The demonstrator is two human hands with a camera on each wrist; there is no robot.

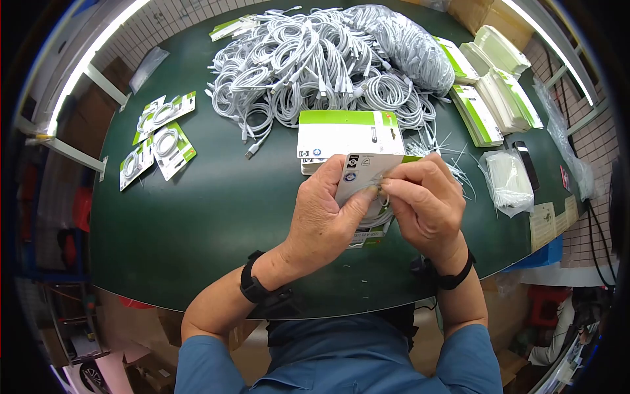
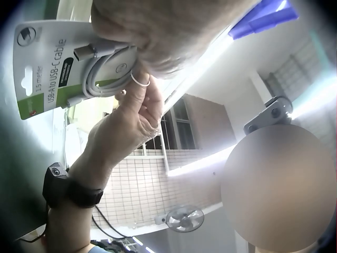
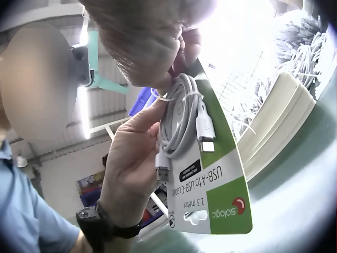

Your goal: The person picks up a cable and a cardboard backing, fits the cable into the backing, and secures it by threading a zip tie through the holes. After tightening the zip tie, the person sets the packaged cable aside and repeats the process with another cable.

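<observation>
My left hand grips a white and green retail card, with its thumb over the front edge. A coiled white USB cable lies against the card's printed face, its two plugs pointing toward the hang-hole end. A thin white tie loops out from the coil. My right hand pinches at the tie's end, thumb and forefinger together beside the left thumb. Below the hands, a stack of flat cards lies on the table, partly hidden by the held card.
A large heap of coiled white cables covers the table's back. Finished carded cables lie at left. Card stacks stand at right, near a bag of white ties and a dark phone-like object. Loose ties are scattered behind the right hand.
</observation>
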